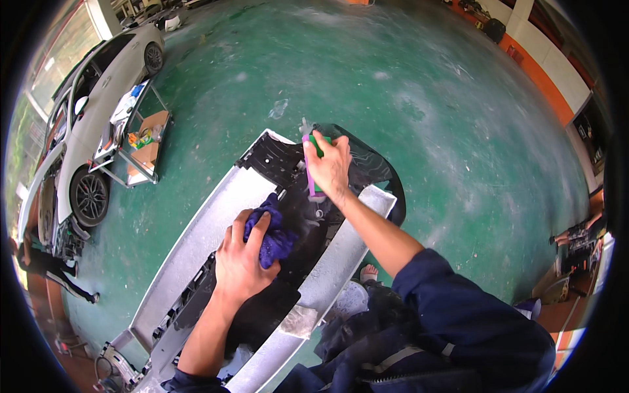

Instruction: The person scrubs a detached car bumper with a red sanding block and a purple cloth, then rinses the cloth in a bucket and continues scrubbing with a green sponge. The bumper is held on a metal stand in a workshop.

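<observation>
A car bumper [190,226] lies in front of me, white along its edges with a black middle section, reaching from the lower left up to the centre. My left hand [244,262] is closed on a bunched purple cloth [275,237], which rests against the black part. Farther along, my right hand [329,164] grips a pink and green scrubber [311,167] near the bumper's far end. Pale, bristle-like bits show at its ends, but my fingers cover much of it. A crumpled whitish wad [299,321] sits on the near white edge.
Left, a white car [98,92] stands beside a metal cart [141,177] holding an open cardboard box [149,149]. A person in dark clothes [52,268] is at the far left. A pale bucket [352,298] is by my foot. The green floor [445,131] stretches beyond.
</observation>
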Demonstrator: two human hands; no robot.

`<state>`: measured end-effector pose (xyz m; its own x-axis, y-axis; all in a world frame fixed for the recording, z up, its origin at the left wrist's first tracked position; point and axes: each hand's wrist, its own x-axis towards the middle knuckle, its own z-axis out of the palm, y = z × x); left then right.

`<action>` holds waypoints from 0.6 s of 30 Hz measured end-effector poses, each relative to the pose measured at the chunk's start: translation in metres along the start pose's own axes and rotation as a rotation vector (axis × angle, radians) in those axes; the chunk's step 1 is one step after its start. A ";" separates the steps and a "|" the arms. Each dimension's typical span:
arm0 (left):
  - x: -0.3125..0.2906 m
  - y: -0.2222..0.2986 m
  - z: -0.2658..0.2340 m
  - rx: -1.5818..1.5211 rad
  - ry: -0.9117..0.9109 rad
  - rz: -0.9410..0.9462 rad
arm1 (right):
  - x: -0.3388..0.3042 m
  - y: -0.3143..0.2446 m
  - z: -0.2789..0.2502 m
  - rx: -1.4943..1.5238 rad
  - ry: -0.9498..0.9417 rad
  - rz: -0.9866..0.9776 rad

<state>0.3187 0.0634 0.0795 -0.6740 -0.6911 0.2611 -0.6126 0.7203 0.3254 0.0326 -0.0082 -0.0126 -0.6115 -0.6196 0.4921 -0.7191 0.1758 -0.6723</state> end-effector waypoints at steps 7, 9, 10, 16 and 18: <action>-0.001 0.000 -0.001 -0.013 -0.007 -0.001 | -0.012 0.001 0.000 0.080 -0.069 -0.014; 0.004 0.003 0.000 -0.028 -0.007 0.002 | 0.019 0.022 0.015 0.125 0.050 0.150; 0.002 0.000 0.000 -0.015 -0.005 -0.006 | 0.011 0.014 0.015 0.181 0.052 0.126; -0.002 -0.002 -0.001 0.002 -0.011 -0.014 | -0.037 0.003 -0.002 0.289 0.053 0.001; 0.003 0.002 -0.002 -0.008 -0.009 0.004 | 0.022 0.024 0.000 0.225 0.106 0.117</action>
<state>0.3162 0.0629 0.0824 -0.6801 -0.6876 0.2544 -0.6065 0.7226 0.3316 0.0018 -0.0181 -0.0177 -0.7261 -0.5192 0.4507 -0.5572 0.0603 -0.8282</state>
